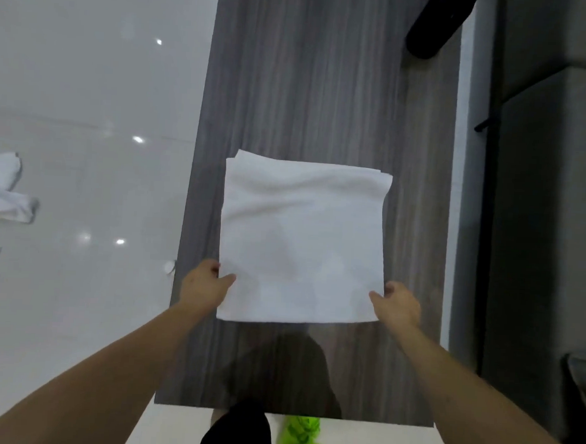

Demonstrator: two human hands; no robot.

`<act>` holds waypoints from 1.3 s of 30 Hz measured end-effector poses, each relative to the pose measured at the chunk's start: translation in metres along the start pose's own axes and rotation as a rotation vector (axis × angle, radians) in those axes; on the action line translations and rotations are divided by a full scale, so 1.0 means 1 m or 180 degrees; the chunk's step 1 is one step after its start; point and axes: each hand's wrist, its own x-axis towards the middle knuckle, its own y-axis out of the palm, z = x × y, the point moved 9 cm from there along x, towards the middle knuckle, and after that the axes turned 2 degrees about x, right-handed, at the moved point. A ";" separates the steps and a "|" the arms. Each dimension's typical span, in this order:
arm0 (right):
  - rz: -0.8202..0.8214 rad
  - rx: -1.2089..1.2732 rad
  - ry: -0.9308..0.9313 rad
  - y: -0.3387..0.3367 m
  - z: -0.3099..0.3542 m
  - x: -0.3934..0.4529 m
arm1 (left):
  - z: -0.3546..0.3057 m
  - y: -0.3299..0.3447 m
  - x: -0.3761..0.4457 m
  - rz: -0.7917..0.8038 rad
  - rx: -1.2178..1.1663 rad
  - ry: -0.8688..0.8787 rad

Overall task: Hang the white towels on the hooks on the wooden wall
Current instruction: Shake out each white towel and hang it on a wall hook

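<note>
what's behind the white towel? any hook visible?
Only the wooden wall shows around the white towel, held by left hand and right hand. No hook visible; the towel covers whatever is behind it.

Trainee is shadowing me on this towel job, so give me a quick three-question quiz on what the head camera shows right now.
1. True or false: both hands grip the folded white towel.
2. Which part of the towel does the left hand pinch: A) far left corner, B) near left corner, C) top edge?
3. What lies on the glossy white surface at far left?

Key: 1 true, the right hand holds the opposite near corner. 2 B. 3 crumpled white cloths.
</note>
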 end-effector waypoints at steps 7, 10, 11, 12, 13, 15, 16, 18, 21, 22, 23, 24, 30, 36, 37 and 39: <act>-0.0202 0.1433 0.0462 0.031 -0.051 0.003 | 0.057 0.042 -0.012 -0.0271 -0.0256 -0.0462; -0.0228 0.2618 0.0768 0.046 -0.066 -0.006 | 0.067 0.048 -0.025 -0.0500 -0.0385 -0.0547; -0.0258 0.2748 0.0800 0.048 -0.071 -0.009 | 0.071 0.050 -0.032 -0.0557 -0.0471 -0.0570; -0.0291 0.2744 0.0824 0.048 -0.078 -0.012 | 0.075 0.053 -0.039 -0.0624 -0.0573 -0.0587; -0.0315 0.2705 0.0838 0.049 -0.087 -0.015 | 0.081 0.056 -0.047 -0.0696 -0.0690 -0.0600; -0.0308 0.2683 0.0833 0.052 -0.108 -0.023 | 0.095 0.064 -0.063 -0.0823 -0.0874 -0.0608; -0.0288 0.2698 0.0822 0.056 -0.122 -0.028 | 0.104 0.070 -0.072 -0.0878 -0.0926 -0.0602; -0.0272 0.2541 0.0799 0.064 -0.152 -0.043 | 0.130 0.087 -0.092 -0.0973 -0.1041 -0.0687; -0.0481 0.1094 0.0534 0.070 -0.182 -0.072 | 0.163 0.120 -0.126 -0.1051 -0.0740 -0.0636; -0.0693 0.0481 0.0243 0.069 -0.185 -0.083 | 0.165 0.128 -0.137 -0.1147 -0.0407 -0.0398; -0.0965 -0.0011 -0.0223 0.070 -0.179 -0.095 | 0.163 0.134 -0.146 -0.1315 -0.0022 -0.0041; -0.1197 -0.0358 -0.0847 0.075 -0.168 -0.110 | 0.154 0.140 -0.156 -0.1514 0.0372 0.0424; -0.0239 -0.1824 -0.2807 0.191 -0.140 -0.156 | 0.100 0.238 -0.183 -0.0871 0.2167 0.2683; -0.1630 -0.1407 -0.3257 0.184 -0.137 -0.166 | 0.081 0.251 -0.184 -0.1263 0.2962 0.2684; -0.1762 -0.1332 -0.3339 0.181 -0.139 -0.170 | 0.080 0.254 -0.187 -0.1202 0.3072 0.2754; -0.1757 -0.1172 -0.3330 0.179 -0.144 -0.176 | 0.082 0.258 -0.189 -0.0912 0.3136 0.2775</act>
